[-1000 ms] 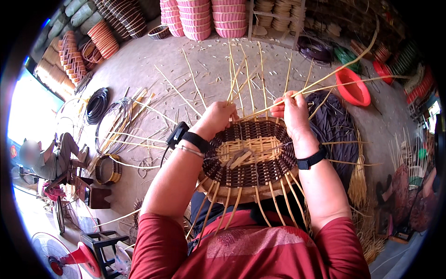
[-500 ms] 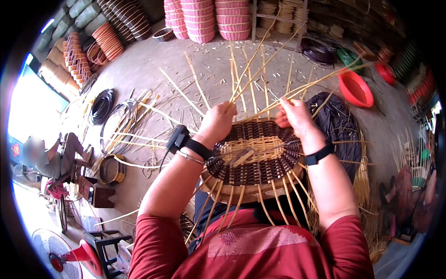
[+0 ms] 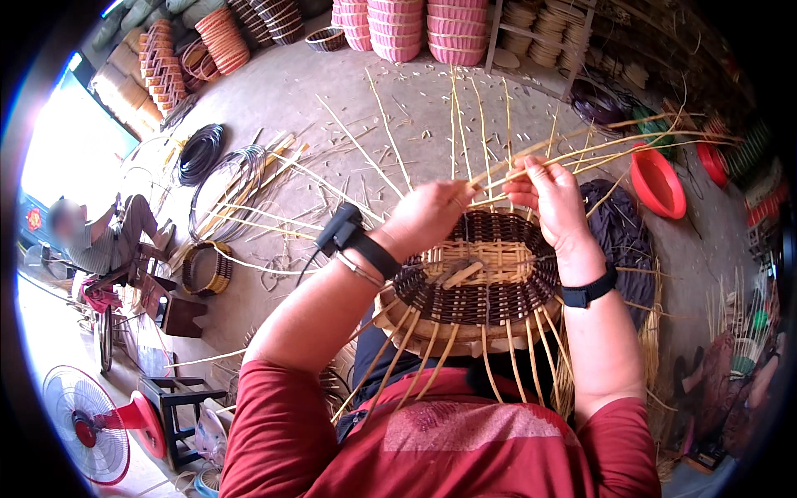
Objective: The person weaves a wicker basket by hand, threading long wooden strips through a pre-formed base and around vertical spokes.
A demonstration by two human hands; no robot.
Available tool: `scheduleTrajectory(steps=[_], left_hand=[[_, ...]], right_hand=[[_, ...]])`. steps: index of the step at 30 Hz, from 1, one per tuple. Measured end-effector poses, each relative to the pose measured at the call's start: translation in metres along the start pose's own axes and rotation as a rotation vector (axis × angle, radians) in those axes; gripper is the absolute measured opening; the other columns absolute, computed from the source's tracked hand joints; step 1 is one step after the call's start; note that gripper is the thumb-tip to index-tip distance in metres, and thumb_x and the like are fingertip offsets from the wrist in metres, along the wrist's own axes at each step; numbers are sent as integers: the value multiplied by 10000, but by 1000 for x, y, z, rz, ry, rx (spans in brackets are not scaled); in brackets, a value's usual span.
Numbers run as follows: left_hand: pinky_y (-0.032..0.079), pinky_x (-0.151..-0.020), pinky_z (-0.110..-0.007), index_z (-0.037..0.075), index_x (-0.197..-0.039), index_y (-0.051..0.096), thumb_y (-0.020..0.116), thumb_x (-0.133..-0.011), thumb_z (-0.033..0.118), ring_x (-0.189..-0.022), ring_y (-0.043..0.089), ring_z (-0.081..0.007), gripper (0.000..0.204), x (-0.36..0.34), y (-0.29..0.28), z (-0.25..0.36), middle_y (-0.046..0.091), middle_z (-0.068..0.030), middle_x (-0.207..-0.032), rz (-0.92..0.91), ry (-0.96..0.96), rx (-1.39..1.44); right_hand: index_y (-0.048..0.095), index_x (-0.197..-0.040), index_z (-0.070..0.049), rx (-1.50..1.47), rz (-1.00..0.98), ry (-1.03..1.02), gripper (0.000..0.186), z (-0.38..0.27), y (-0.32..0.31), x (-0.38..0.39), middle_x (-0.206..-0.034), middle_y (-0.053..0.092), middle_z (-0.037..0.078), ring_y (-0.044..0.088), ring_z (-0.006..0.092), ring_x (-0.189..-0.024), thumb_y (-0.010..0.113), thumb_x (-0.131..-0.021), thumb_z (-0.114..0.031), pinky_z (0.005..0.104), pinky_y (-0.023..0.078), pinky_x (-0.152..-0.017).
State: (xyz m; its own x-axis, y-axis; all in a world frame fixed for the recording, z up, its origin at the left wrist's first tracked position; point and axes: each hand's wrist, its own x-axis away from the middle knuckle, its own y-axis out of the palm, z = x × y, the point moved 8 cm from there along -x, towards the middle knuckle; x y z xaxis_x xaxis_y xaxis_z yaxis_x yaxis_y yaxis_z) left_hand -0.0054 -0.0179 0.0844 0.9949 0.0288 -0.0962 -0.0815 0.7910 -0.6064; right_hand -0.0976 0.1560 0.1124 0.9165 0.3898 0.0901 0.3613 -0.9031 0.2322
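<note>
An oval basket [image 3: 519,309] with dark brown woven sides and a pale slatted base lies in front of me, its pale stakes fanning outward all around. At its far rim, my left hand [image 3: 430,214] is closed, thumb and fingertips pinching pale cane strands. My right hand [image 3: 554,199] sits just to the right, fingers bent in a pinch on the same long cane strands [image 3: 614,147], which stretch away to the right. Where the strands meet the rim is partly hidden by my hands. Inside the basket rests a short flat piece of wood [image 3: 463,275].
A red basin [image 3: 658,183] and dark cloth [image 3: 618,241] lie to the right. Coiled black strips [image 3: 200,154] and a round basket [image 3: 207,269] are on the left floor. A fan [image 3: 87,424] stands lower left; a seated person is beyond. Pink baskets [image 3: 394,29] are stacked behind.
Strands that pointed away from my left hand now slant right, alongside those at my right hand. My hands are closer together. The whole view has shifted, so the basket appears further right.
</note>
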Motion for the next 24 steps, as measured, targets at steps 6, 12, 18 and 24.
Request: scheduleTrajectory(steps=[6, 12, 18, 24], left_hand=[[498, -923, -548, 99, -1142, 697, 473, -1069, 389, -1037, 694, -404, 374, -16, -56, -36, 738, -176, -1081, 206, -209, -327], [501, -925, -508, 112, -1122, 688, 433, -1075, 381, -1039, 714, -342, 374, -20, -16, -52, 768, -144, -1071, 105, -184, -455], [516, -733, -283, 15, -1102, 635, 469, -1128, 322, -813, 722, -196, 350, -17, -25, -71, 779, -130, -932, 279, -338, 525], [571, -850, -359, 10, -1037, 644, 452, -1131, 306, -934, 725, -203, 365, -13, -34, -63, 744, -133, -962, 327, -204, 659]], right_hand=[[603, -1108, -3, 94, 34, -8, 230, 16, 10, -16, -949, 720, 114, 741, 181, -793, 595, -1088, -232, 271, 633, -695], [595, -1088, -12, 69, 56, 26, 225, 37, 13, -19, -943, 720, 113, 750, 184, -779, 591, -1090, -237, 272, 632, -676], [606, -1058, 4, 84, 97, 34, 235, 36, 14, -14, -878, 721, 107, 737, 169, -707, 608, -1082, -230, 262, 617, -605], [606, -1029, 7, 5, 121, 15, 249, 36, 16, -14, -832, 710, 101, 727, 165, -663, 625, -1075, -236, 262, 605, -562]])
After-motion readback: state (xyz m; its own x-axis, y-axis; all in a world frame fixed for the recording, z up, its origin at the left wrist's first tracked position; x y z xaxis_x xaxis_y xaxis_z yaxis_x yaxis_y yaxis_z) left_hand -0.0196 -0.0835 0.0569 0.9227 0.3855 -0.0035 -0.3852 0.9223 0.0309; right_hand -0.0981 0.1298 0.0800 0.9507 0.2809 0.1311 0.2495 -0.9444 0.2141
